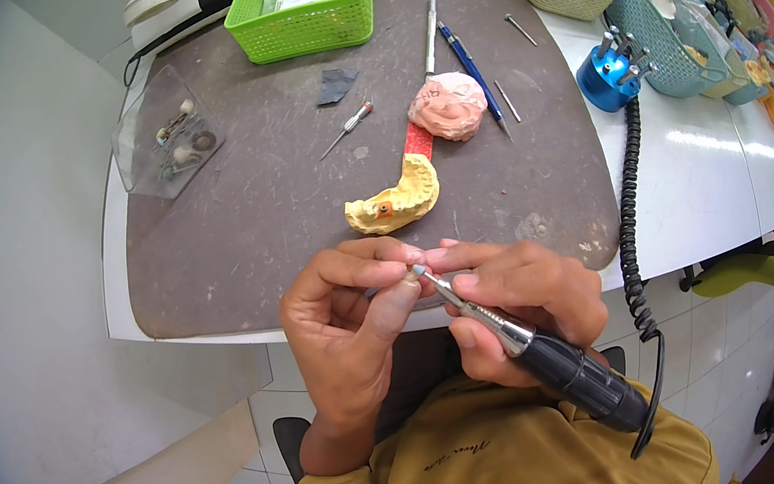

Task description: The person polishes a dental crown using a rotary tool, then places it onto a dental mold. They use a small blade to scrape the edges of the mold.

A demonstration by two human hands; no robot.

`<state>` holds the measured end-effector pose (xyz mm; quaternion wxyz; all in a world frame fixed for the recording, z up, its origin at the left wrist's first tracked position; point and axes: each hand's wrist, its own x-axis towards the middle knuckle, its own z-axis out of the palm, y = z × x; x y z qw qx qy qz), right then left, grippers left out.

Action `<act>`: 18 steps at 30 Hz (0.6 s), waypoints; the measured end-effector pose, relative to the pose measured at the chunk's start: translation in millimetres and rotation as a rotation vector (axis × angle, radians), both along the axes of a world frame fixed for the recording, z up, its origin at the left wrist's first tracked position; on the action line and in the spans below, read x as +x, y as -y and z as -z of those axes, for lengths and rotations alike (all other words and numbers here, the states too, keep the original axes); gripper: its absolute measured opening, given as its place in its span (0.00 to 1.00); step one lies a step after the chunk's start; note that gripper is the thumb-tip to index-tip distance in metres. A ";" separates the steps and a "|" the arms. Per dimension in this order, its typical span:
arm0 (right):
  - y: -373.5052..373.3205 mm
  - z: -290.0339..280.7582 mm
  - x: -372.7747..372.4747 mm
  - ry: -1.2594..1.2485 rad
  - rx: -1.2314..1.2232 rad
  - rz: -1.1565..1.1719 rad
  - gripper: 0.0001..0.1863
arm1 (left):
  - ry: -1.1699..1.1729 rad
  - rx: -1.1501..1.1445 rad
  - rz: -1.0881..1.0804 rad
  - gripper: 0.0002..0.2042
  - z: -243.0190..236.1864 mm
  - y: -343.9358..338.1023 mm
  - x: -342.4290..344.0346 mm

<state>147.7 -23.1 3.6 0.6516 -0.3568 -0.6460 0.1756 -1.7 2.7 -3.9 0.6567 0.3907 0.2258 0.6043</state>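
In my right hand [542,293] is a rotary handpiece [576,379], black at the back and silver toward the front, slanting up to the left. Its pale grey tip [420,269] meets the fingertips of my left hand [342,310]. Those left fingers are pinched together around something tiny and whitish, mostly hidden, which I cannot make out. Both hands are just in front of the table's near edge. Beyond them on the brown mat [249,203] lies a yellow dental model [401,201] with an orange patch. A red strip [419,141] runs from it to a pink plaster model [449,108].
A small screwdriver [349,128], a blue mechanical pencil [474,74], a silver knife handle [431,34] and grey sandpaper [337,86] lie about. Left stands a clear box [138,140]; behind, a green basket [304,34]. A blue bur holder [604,78] and coiled cord [631,234] are right.
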 end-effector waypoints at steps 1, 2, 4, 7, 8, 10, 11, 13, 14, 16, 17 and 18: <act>-0.2 1.1 0.0 -0.001 0.006 -0.006 0.16 | 0.000 -0.004 -0.003 0.05 0.5 0.1 0.0; -0.3 1.6 -0.2 -0.002 0.013 -0.014 0.16 | 0.002 0.003 0.001 0.05 0.5 0.0 -0.1; 0.1 1.3 -0.8 -0.006 0.005 0.005 0.15 | 0.007 0.017 0.011 0.05 0.5 -0.3 -0.1; 0.6 1.1 -0.9 -0.025 0.006 0.016 0.16 | 0.000 0.012 0.007 0.05 -1.9 0.1 0.5; 0.8 1.6 -1.3 -0.034 0.007 0.015 0.16 | 0.004 0.011 0.005 0.05 -1.5 0.5 0.4; 1.0 1.6 -1.6 -0.020 0.001 0.015 0.16 | 0.013 0.008 0.002 0.06 -0.4 1.1 0.2; 1.2 1.2 -1.3 -0.012 -0.003 0.017 0.16 | 0.015 0.008 0.004 0.06 -0.3 0.9 0.2; 0.4 0.8 -0.5 -0.010 0.001 0.008 0.16 | 0.019 0.007 0.008 0.06 0.0 0.5 0.1; 0.1 0.7 -0.2 -0.010 0.003 0.002 0.16 | 0.018 0.011 0.009 0.06 0.2 0.4 0.0; 0.2 0.8 0.2 -0.004 -0.001 -0.001 0.16 | 0.016 0.020 0.011 0.06 0.4 0.2 -0.1; 0.3 0.7 0.6 -0.001 -0.003 -0.002 0.16 | 0.006 0.030 0.005 0.06 0.7 0.1 0.0; 0.2 0.2 1.1 0.010 0.001 -0.006 0.16 | -0.005 0.040 -0.001 0.07 1.0 -0.1 0.2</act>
